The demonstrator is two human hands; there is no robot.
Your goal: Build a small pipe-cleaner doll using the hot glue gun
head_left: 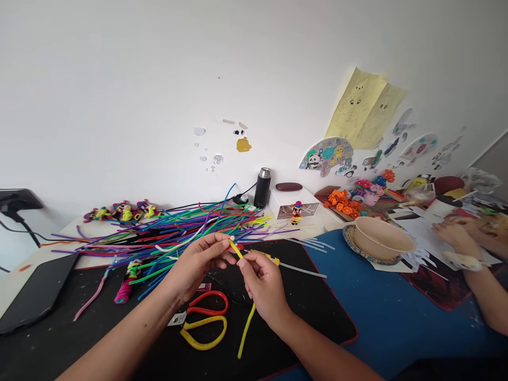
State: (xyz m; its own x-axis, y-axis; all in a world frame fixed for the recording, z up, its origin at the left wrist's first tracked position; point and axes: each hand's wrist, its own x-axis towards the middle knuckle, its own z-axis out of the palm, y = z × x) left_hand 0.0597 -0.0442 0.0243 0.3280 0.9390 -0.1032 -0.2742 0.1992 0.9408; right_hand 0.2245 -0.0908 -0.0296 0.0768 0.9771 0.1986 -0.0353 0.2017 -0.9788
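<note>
Left hand (200,259) and right hand (264,286) both pinch yellow pipe cleaner (246,329), frame center. Scissors (206,319) lie on black mat (317,309), lower center.

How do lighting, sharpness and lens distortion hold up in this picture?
Head view: soft, fairly even light on the white wall, dimmer toward the corners; head view: left hand, right hand and yellow stem read clearly; head view: wide-angle stretch seems strongest at the edges, with the co-worker's hand at right looking softer.
</note>
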